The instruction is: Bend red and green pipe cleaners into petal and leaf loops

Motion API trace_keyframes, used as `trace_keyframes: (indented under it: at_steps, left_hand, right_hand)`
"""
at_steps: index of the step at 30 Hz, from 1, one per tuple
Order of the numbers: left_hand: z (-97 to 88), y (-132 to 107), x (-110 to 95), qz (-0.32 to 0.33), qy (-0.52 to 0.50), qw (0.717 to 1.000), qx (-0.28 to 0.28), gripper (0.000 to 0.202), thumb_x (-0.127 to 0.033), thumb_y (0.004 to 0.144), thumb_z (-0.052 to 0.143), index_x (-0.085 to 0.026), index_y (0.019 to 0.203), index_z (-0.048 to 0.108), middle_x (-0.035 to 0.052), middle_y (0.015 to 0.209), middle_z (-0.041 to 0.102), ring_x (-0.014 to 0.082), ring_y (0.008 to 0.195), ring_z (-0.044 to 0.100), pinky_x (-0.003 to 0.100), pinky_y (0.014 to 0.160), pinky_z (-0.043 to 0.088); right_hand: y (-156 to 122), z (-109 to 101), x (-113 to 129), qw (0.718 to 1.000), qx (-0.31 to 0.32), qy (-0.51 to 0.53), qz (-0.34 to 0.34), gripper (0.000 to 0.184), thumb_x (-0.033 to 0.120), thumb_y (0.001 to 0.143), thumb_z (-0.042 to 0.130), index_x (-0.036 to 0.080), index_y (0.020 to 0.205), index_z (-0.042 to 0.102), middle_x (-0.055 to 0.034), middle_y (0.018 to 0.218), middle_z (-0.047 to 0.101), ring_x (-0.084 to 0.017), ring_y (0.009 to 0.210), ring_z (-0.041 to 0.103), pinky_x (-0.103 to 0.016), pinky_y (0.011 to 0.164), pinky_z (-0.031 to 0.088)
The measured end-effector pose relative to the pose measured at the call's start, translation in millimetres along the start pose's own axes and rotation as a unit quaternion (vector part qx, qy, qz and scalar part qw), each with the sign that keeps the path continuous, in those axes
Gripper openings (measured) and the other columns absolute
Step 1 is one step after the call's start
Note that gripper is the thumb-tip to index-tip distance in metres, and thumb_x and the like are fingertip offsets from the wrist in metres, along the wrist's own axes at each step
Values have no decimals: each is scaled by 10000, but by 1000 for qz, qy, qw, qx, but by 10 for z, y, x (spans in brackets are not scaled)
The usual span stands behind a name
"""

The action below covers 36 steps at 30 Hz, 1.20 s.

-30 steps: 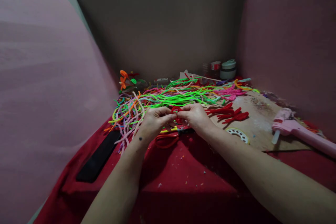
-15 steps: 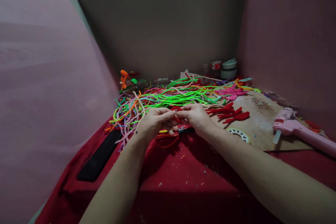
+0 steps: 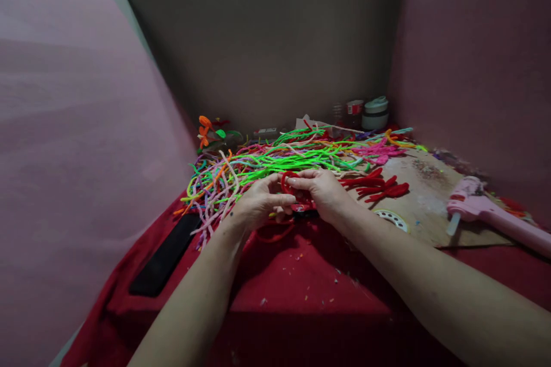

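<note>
A red pipe cleaner (image 3: 284, 184), bent into a curved loop, is between my two hands. My right hand (image 3: 326, 194) pinches it with thumb and index finger. From the other side, the fingers of my left hand (image 3: 261, 202) close on the loop's edge, the thumb lying lower across it. Below the hands, a tool with red handles (image 3: 275, 237) lies on the red cloth, largely covered by my fingers, so its kind is unclear. Several bent red pipe cleaners (image 3: 376, 186) rest just right of my right hand.
A heap of coloured pipe cleaners (image 3: 297, 159) spreads behind my hands. On the right are a pink glue gun (image 3: 473, 203), a cardboard sheet (image 3: 426, 206) and a white ring with holes (image 3: 392, 219). A black flat object (image 3: 166, 258) lies left. Containers (image 3: 375, 113) stand at the back.
My left hand has turned, its thumb now lower and the fingertips parted from the right hand's. The red loop shows more clearly between the hands.
</note>
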<state>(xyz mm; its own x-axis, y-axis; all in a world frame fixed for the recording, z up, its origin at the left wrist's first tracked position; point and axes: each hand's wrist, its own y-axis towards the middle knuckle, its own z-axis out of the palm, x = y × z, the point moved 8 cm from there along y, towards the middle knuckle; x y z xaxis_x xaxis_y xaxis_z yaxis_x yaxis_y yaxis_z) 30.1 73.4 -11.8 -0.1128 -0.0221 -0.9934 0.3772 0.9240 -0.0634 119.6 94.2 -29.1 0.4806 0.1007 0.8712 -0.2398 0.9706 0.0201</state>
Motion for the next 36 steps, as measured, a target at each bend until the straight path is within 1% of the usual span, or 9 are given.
trace_keyframes:
  at_steps: [3,7,10,14,18,22,29,33,36]
  left_hand:
    - [92,14,66,-13,8,1000,14,408,-234,594,705,-148,957,541,-19,618,598,95,450,546,196,406,407]
    - [79,48,94,9,52,998,-41,298,-364,700,618,-142,893,570,-31,523,562,73,366,463,193,380,354]
    - [18,66,60,48,141,986,-79,229,-349,713,590,-146,818,599,-50,472,517,69,370,437,190,397,340]
    - [-20,96,92,48,268,961,-53,146,-282,702,577,-138,680,587,-45,468,503,71,412,469,178,433,351]
    - [-92,72,141,-16,215,976,-43,122,-257,688,575,-139,711,550,-36,469,523,69,390,462,162,384,325]
    - [-53,4,115,-60,164,985,-6,137,-223,671,606,-129,741,535,-18,456,548,63,337,439,152,334,306]
    - [60,11,39,-5,-88,995,53,281,-186,676,651,-150,909,497,-14,568,583,85,428,544,159,384,416]
    - [94,47,51,7,-144,987,68,236,-206,715,634,-139,898,502,15,687,600,91,509,578,193,457,481]
    - [46,58,45,13,-137,990,37,213,-272,728,633,-153,838,495,-22,638,543,58,426,507,162,377,411]
  right_hand:
    - [0,-43,24,1000,-18,18,-5,217,243,513,732,125,656,620,-3,555,617,-102,447,523,-229,438,398]
    - [-9,10,-32,998,12,51,40,185,222,538,704,141,673,608,11,524,595,-116,391,500,-253,382,393]
    - [15,-34,-1,997,-15,72,20,119,166,540,672,135,625,596,16,501,579,-106,406,495,-245,403,398]
    - [47,-132,65,995,-66,72,-11,108,98,518,616,141,495,520,45,431,495,-68,381,415,-218,401,342]
    - [63,-138,151,996,-56,36,-51,181,87,496,605,151,424,452,62,390,417,-56,374,370,-209,379,263]
    - [82,-163,126,996,-61,44,-41,193,107,496,616,162,434,441,64,392,420,-61,365,362,-216,366,255]
    - [50,-117,59,998,-45,42,-7,104,116,527,629,140,520,529,43,420,502,-62,373,409,-198,376,305]
    - [33,-91,24,998,-41,49,17,64,111,537,627,126,563,571,21,444,543,-81,375,457,-213,390,365]
    - [51,-109,51,997,-51,50,4,94,78,515,628,124,505,548,28,419,525,-69,362,443,-202,379,343]
